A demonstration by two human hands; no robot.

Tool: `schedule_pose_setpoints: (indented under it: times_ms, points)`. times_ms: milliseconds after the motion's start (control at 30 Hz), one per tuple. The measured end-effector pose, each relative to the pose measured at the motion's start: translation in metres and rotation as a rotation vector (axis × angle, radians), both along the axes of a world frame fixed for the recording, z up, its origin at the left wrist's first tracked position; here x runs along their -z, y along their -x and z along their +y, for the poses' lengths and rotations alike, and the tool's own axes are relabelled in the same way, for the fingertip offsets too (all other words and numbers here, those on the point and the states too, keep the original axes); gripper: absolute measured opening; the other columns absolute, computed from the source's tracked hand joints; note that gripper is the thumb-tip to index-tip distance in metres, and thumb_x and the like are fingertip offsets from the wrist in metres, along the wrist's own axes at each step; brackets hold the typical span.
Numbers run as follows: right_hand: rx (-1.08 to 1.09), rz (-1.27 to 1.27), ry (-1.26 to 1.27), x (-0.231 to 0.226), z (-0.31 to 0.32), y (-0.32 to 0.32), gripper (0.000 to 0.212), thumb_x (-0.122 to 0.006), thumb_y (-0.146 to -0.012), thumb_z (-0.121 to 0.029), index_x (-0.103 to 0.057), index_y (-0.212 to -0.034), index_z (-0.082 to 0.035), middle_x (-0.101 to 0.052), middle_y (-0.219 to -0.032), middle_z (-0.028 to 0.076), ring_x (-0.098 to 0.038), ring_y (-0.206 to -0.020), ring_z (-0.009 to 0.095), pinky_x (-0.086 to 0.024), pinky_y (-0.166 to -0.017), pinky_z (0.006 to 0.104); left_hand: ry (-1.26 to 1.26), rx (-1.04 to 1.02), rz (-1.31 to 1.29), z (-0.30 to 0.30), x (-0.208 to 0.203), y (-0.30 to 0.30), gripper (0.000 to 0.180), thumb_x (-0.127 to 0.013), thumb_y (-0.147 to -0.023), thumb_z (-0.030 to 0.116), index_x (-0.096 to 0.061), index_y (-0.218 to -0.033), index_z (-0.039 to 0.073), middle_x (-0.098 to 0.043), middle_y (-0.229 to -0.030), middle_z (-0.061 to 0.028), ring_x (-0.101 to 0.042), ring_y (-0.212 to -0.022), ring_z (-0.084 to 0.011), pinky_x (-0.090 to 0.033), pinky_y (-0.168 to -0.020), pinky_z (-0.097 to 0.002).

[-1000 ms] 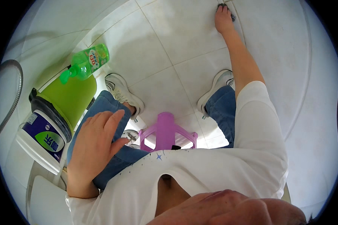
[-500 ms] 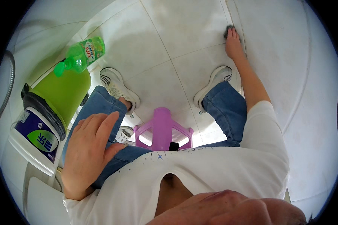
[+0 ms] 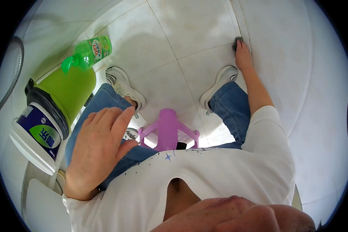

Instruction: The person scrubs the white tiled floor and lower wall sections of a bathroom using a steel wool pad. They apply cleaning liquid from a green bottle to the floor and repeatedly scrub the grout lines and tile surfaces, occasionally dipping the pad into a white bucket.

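Observation:
My right hand reaches far out to the right, down at the seam where the floor tiles meet the wall. Its fingers press on a dark scouring pad, most of which they cover. The pad lies against the strip along the wall's foot. My left hand rests over my left thigh and knee, fingers loosely stretched and thumb apart, holding nothing. The floor is pale tile with faint dirty patches.
Left of my foot stand a green pump bottle, a lime-green bin with a dark liner and a white-lidded tub. A metal shower hose hangs on the left wall. Beneath me is a purple plastic stool.
My right hand and the scouring pad have come a little nearer along the foot of the wall. The view has shifted slightly; my left hand stays over the thigh.

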State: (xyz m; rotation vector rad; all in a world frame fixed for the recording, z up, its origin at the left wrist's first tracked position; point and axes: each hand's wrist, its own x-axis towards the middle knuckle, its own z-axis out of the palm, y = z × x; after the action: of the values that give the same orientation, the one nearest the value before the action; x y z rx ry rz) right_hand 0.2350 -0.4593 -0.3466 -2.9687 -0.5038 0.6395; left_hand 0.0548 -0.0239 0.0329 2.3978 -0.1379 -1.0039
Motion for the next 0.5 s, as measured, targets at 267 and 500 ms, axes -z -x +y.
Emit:
schedule_pose_setpoints:
  times_ms: [267,500]
  points:
    - [-0.149,-0.224,0.217,-0.061,0.045,-0.002,0.02,-0.048,-0.085,-0.005,-0.05,-0.105,-0.008,-0.055,-0.102,0.015,-0.057,-0.094,0.032,-0.05,-0.078,0.0412,0.035,0.03,-0.09,0.002,-0.006,0.01,0.058,-0.073,-0.069,0.015,-0.047,-0.119,0.002,-0.052,-0.101,-0.013,-0.053,-0.093,-0.0296,-0.041,-0.08,-0.0381]
    - [-0.385,-0.574,0.111,-0.074,0.119,-0.117,0.016,-0.048,-0.084,-0.008,-0.052,-0.1,-0.01,-0.057,-0.098,0.011,-0.058,-0.09,0.03,-0.052,-0.069,0.0414,0.046,0.048,-0.047,0.004,-0.004,0.007,0.059,-0.073,-0.069,0.015,-0.047,-0.119,0.002,-0.052,-0.101,-0.0138,-0.052,-0.094,-0.0303,-0.041,-0.08,-0.0386]
